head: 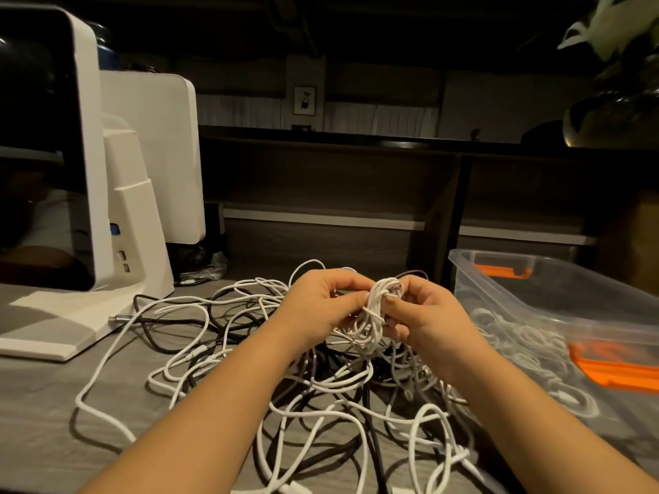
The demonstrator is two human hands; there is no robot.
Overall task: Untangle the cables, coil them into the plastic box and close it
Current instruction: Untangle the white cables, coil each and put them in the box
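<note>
Coiling is the step in hand: your left hand (322, 301) and right hand (424, 315) both pinch a small white coil (378, 308), held above the tangle of cables (321, 386) on the table (46, 422). Next, judge the coil's loose end secure, then carry it right into the open plastic box (556, 279), where other coils appear to lie.

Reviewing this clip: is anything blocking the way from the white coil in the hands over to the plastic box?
Nothing visible does. Both the left hand and right hand hold the white coil above the cable tangle. The plastic box sits just to the right, with no lid over its top.
</note>
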